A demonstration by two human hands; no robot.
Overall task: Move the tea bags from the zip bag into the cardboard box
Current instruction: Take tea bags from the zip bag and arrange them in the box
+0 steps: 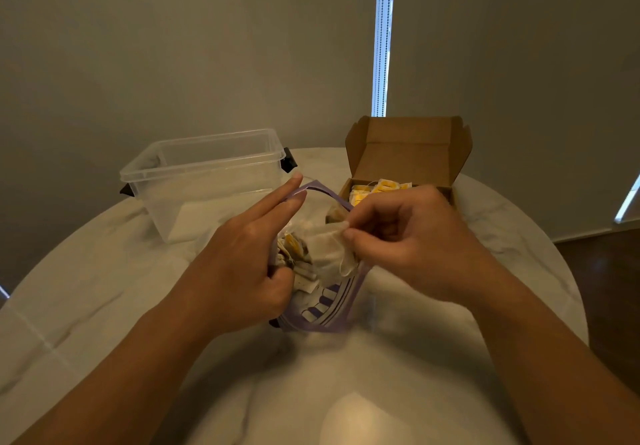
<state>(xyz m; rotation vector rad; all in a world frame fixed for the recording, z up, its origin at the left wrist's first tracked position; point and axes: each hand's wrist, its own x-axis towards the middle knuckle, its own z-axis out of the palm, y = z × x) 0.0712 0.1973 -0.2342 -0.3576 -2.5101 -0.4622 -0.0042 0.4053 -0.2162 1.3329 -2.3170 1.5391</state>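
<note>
We are steadying the zip bag (325,309) on the bench (104,289) with our left hand (242,257). Two fingers (284,195) are stretching straight along its purple rim while the thumb and the others are curling round the near edge, so the mouth is gaping. Our right hand (405,237) is pinching a pale tea bag (329,250) at that mouth, with more lying inside. The cardboard box (408,154) is sitting open just beyond the right hand, probably for a short carry, and is already holding yellow-tagged tea bags (377,188). A clear plastic tub (207,174) is standing to the left. The bench is round, pale and marble-veined, and drawn blinds are showing a strip of daylight behind it.
</note>
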